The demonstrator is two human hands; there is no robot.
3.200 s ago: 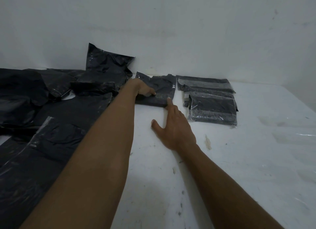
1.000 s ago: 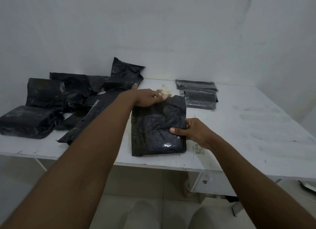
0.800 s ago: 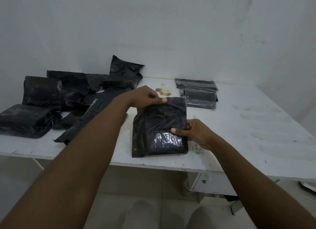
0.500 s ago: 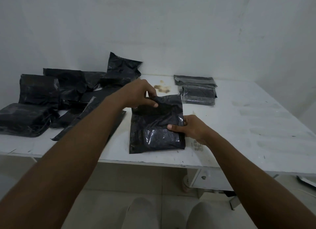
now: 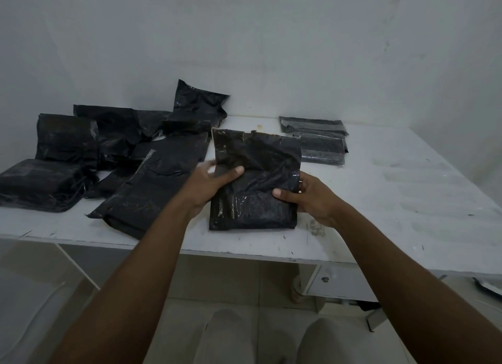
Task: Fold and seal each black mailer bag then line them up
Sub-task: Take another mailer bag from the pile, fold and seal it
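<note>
Closest to us, at the bottom edge, our knees in pale cloth show above a tiled floor. Just past them runs the front edge of the white bench, with a small white box fixed under it on the right.

Our forearms reach over that edge to the black mailer bag, which sits near the front of the bench, a little left of its middle. Its lower end seems to rest on the bench top, while its upper flap stands up toward the wall. Our left hand grips the bag's left edge about halfway up, with the thumb pressed on the front where the flap bends and the fingers behind it. Our right hand holds the right edge slightly lower, with the thumb on the glossy front and the fingers wrapped round the side.

Just beside our left wrist a long flat bag lies slanted, one corner near the bench's front edge. Farther left a bulky bag lies by itself at the end of the bench. Behind these two we see a heap of loose bags, crumpled and overlapping, and one upright bag leaning on the wall.

Across from the heap, at the back right, a short stack of folded bags with greyish bands lies flat near the wall, well apart from the loose ones. Between heap and stack a small yellowish stain marks the bench, just above the raised flap.
</note>
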